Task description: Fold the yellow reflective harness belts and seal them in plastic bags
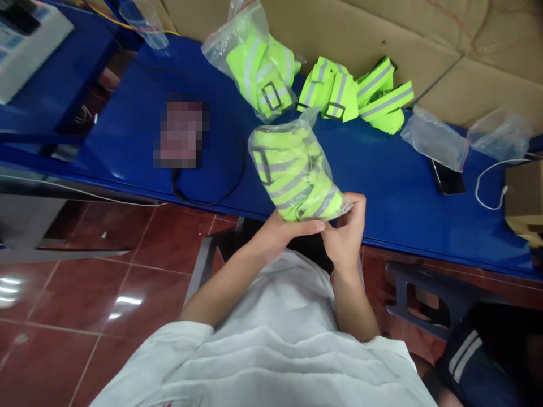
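Observation:
A clear plastic bag (pixel 292 172) stuffed with folded neon-yellow reflective straps is held over the near edge of the blue table (pixel 382 186). My left hand (pixel 282 232) grips its lower end from below, fingers closed. My right hand (pixel 345 229) pinches the same end from the right, fingers closed on the plastic. A second filled bag (pixel 258 65) lies open-mouthed at the back of the table. Beside it sits a loose pile of neon straps (pixel 356 93) with grey stripes and black buckles.
Empty clear bags (pixel 436 138) lie at the right, over a dark phone (pixel 445 178) with a white cable (pixel 487 189). A cardboard box (pixel 526 200) is at the far right. Brown cardboard (pixel 382 34) lines the back. A black cord (pixel 203 195) loops at the table's near edge.

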{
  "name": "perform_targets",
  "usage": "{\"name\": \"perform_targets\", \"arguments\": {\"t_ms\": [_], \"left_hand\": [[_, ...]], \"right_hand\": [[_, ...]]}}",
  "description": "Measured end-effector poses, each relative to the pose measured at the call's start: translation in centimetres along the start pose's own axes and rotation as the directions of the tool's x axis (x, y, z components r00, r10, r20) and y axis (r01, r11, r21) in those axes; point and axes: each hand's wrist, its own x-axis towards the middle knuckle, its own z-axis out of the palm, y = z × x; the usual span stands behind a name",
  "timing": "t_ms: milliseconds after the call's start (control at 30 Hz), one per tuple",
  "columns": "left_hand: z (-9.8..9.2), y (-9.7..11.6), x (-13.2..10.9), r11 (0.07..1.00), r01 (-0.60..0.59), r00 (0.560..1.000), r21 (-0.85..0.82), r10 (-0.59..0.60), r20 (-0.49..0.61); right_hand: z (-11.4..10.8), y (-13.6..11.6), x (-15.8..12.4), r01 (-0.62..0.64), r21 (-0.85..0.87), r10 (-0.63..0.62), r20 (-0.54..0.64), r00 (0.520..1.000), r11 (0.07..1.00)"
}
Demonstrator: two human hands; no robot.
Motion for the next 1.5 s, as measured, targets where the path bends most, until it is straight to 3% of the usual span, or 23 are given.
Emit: {"name": "perform_targets", "arguments": {"t_ms": [100, 267, 367, 467, 600, 733, 800, 833, 867, 933, 967, 1000, 1067, 1133, 1233, 1300, 1500], "left_hand": [[0.1, -0.5, 0.0, 0.999, 0.035, 0.999, -0.026, -0.035, 0.011], [-0.8, 0.4, -0.8, 0.979, 0.194, 0.968, -0.061, -0.181, 0.175], [-1.6, 1.1, -1.1, 0.98, 0.2, 0.965, 0.005, -0.198, 0.173], [-2.1, 1.2, -1.1, 0.982, 0.168, 0.98, 0.085, -0.176, 0.097], [-2.3, 1.0, -1.1, 0.974, 0.133, 0.984, 0.183, -0.152, 0.095], [-2.2, 0.8, -2.1, 0.903, 0.04, 0.996, 0.427, -0.071, 0.058], [-2.3, 0.9, -3.0, 0.768, -0.074, 0.993, 0.637, 0.113, -0.021], [-2.4, 1.0, -3.4, 0.663, -0.144, 0.962, 0.735, 0.267, -0.053], [-2.6, 1.2, -3.6, 0.542, -0.217, 0.897, 0.812, 0.438, -0.053], [-3.2, 1.6, -3.4, 0.294, -0.368, 0.724, 0.882, 0.686, 0.074], [-3.6, 1.9, -3.1, 0.187, -0.439, 0.656, 0.879, 0.735, 0.171], [-4.0, 2.2, -2.7, 0.108, -0.5, 0.622, 0.859, 0.735, 0.27], [-4.5, 2.9, -1.9, 0.049, -0.589, 0.621, 0.807, 0.666, 0.413], [-4.5, 3.6, -1.4, 0.077, -0.632, 0.623, 0.771, 0.641, 0.448], [-3.6, 4.7, -1.5, 0.161, -0.673, 0.603, 0.722, 0.684, 0.41], [-2.8, 5.4, -1.7, 0.244, -0.697, 0.616, 0.674, 0.686, 0.389], [-1.6, 7.2, -1.2, 0.524, -0.664, 0.739, 0.533, 0.568, 0.362]], "right_hand": [[0.1, -0.4, 0.2, -0.127, 0.001, 0.127, -0.024, 0.992, 0.992], [0.0, -0.5, 0.1, -0.195, 0.025, 0.195, 0.001, 0.981, 0.981], [-0.6, 0.2, 0.3, -0.211, 0.02, 0.21, 0.039, 0.977, 0.977], [-1.2, 0.5, 0.9, -0.213, 0.078, 0.207, 0.074, 0.975, 0.974], [-1.3, 0.1, 1.5, -0.279, 0.137, 0.25, 0.199, 0.948, 0.95], [-0.6, 0.3, 1.2, -0.233, 0.144, 0.235, 0.005, 0.972, 0.962], [-0.2, 0.5, 0.9, -0.256, 0.215, 0.273, -0.055, 0.96, 0.942], [-0.1, 0.6, 0.9, -0.278, 0.26, 0.302, -0.056, 0.952, 0.925], [0.0, 0.6, 0.9, -0.3, 0.301, 0.329, -0.05, 0.943, 0.905], [0.0, 0.4, 1.0, -0.34, 0.35, 0.373, -0.028, 0.928, 0.873], [-0.1, 0.2, 1.0, -0.36, 0.358, 0.389, -0.012, 0.921, 0.862], [-0.2, 0.0, 1.1, -0.381, 0.352, 0.401, 0.015, 0.916, 0.855], [-0.7, -0.6, 1.2, -0.399, 0.304, 0.388, 0.097, 0.916, 0.865], [-1.7, -1.4, 1.4, -0.312, 0.211, 0.281, 0.163, 0.946, 0.926], [-3.8, -2.6, 1.9, 0.021, 0.002, -0.021, 0.221, 0.975, 1.0], [-5.1, -3.2, 2.4, 0.224, -0.081, -0.192, 0.291, 0.937, 0.971], [-6.7, -4.3, 4.4, 0.603, -0.091, -0.541, 0.349, 0.765, 0.793]]}}
